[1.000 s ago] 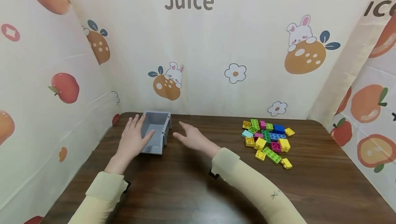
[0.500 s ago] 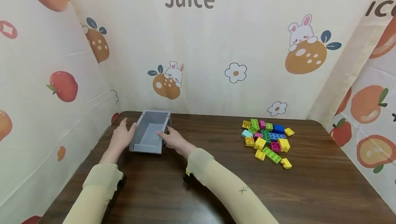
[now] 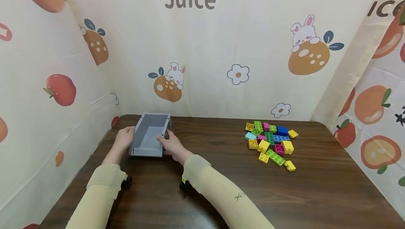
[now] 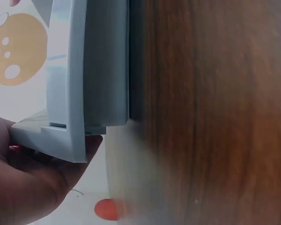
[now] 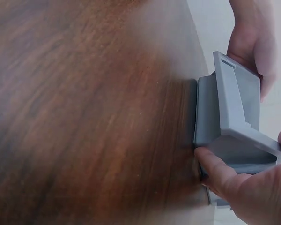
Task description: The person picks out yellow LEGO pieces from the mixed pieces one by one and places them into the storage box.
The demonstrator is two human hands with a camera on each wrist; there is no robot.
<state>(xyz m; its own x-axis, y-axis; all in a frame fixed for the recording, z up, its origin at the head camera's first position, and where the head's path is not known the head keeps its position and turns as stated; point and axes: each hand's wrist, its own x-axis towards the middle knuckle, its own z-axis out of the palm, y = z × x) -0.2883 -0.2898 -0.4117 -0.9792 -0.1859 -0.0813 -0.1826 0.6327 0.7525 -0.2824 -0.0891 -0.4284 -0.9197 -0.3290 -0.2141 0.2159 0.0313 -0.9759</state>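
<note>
A grey plastic bin (image 3: 152, 136) stands at the back left of the table, its inside facing up and bare. My left hand (image 3: 123, 138) grips the bin's left side, with fingers curled under the rim in the left wrist view. On the opposite side my right hand (image 3: 173, 145) holds the bin, thumb over the rim and fingers against the outer wall. The right wrist view shows the bin's grey front wall (image 5: 232, 101) between both hands, its base close over the table.
Several toy building bricks (image 3: 269, 137) in yellow, green, blue and pink lie in a loose group at the right of the dark wooden table (image 3: 215, 172). A printed curtain (image 3: 202, 46) hangs along the back and both sides.
Both hands have come to the bin's sides, the right moving left, and have taken hold of it. The bin now stands slightly further left. The bricks keep their arrangement.
</note>
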